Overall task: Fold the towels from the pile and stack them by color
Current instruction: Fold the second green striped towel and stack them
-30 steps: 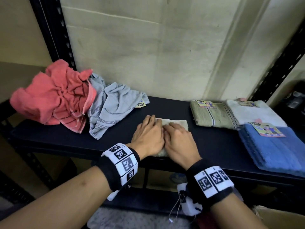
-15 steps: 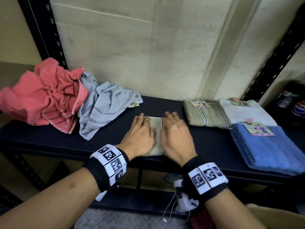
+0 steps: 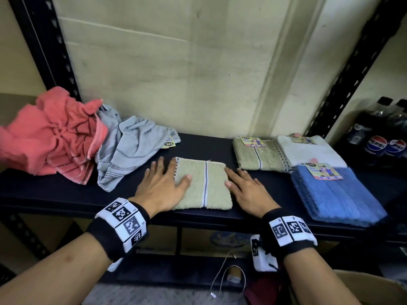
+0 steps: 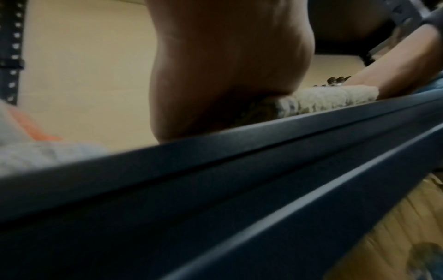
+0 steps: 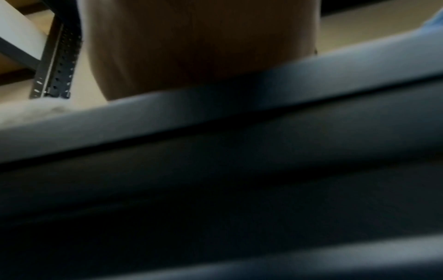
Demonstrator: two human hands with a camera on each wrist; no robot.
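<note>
Your folded green towel point(image 3: 203, 183) lies flat at the front middle of the dark shelf point(image 3: 66, 190), blue stripe running front to back. Your left hand point(image 3: 161, 187) is spread wide, fingers straight, palm partly on the towel's left edge and thumb on the pile. Your right hand point(image 3: 247, 192) is flat too, fingers straight, resting against the right edge. Neither grips anything. Hands at the two sides look like a smoothing press to set the fold.

Pile to the left: crumpled red towel point(image 3: 50, 137) and grey striped towel point(image 3: 130, 148), both unfolded, touching each other.

Right side holds the finished stacks: folded green towel with tag point(image 3: 257, 157), white towel point(image 3: 308, 150) just behind and beside it, blue towel point(image 3: 334, 192) at the front.

Judgement: fold done; next, lift this one onto the matching green stack near your right hand. Loose terry may spring open if you lift by one edge.

Pepsi bottles point(image 3: 383, 137) stand far right.
</note>
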